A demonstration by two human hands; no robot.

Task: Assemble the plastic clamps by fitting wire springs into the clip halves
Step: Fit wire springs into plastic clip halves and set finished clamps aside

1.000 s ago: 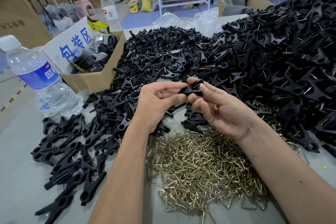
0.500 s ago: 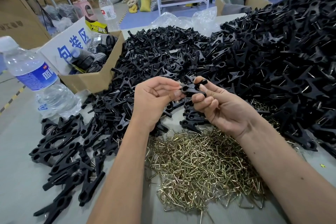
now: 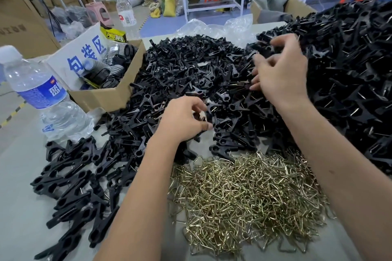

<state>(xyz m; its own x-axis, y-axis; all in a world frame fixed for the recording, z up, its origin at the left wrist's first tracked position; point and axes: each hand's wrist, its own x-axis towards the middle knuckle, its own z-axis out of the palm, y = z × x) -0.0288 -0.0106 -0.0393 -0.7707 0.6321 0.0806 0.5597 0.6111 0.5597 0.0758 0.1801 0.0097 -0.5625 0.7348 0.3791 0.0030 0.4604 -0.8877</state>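
Observation:
My left hand (image 3: 184,121) is lowered onto the heap of black clip halves (image 3: 180,74), thumb and curled fingers pinching a black clip half (image 3: 200,115) at the heap's near edge. My right hand (image 3: 280,70) is raised farther back and to the right, blurred, its fingers loosely spread with nothing visible in them. It hovers at the foot of the tall mound of black clamps with wire showing (image 3: 350,59). A pile of brass-coloured wire springs (image 3: 244,193) lies on the table between my forearms.
More black clamps (image 3: 70,176) are strewn at the front left. A water bottle (image 3: 42,95) stands at the left, in front of an open cardboard box (image 3: 101,95) of dark parts. Crumpled clear plastic (image 3: 212,25) lies behind the heaps.
The hands were together, both holding one clamp. Now they are apart: the right hand has swung up and right to the tall mound, and the left has dropped to the clip halves.

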